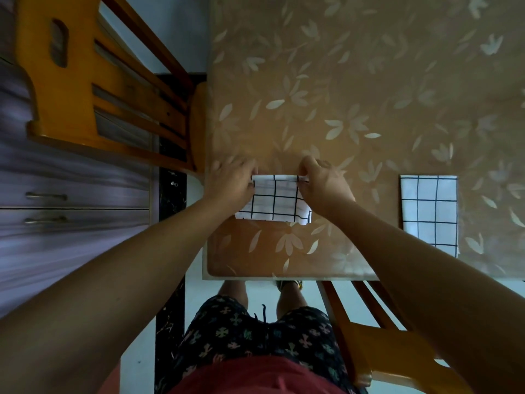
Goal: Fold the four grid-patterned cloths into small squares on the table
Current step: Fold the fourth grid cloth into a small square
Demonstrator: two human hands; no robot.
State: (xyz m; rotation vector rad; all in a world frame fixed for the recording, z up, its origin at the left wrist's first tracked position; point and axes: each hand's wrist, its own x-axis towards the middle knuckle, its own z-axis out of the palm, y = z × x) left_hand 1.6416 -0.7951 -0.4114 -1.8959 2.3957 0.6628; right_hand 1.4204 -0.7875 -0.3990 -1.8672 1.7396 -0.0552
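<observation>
Covering both far corners of the cloth (275, 200), the hands leave only its middle and near edge in view; how many layers it has cannot be made out. Left hand (231, 180): fingers curled over the far left corner, gripping it; fingertips blurred. Right hand (324, 183): fingers and thumb pinching the far right corner, where the far edge is turned over. The cloth lies flat between the hands, close to the near left corner of the table (369, 81). A second cloth (429, 206), folded into an oblong, lies well apart to the right; the right forearm hides its near left corner. A brown leaf-patterned cover lies over the table. A chair (85, 81) stands at left; a second chair (377, 342), at near right, is cut off by the frame. Blurred drawers (56, 194) stand at far left.
</observation>
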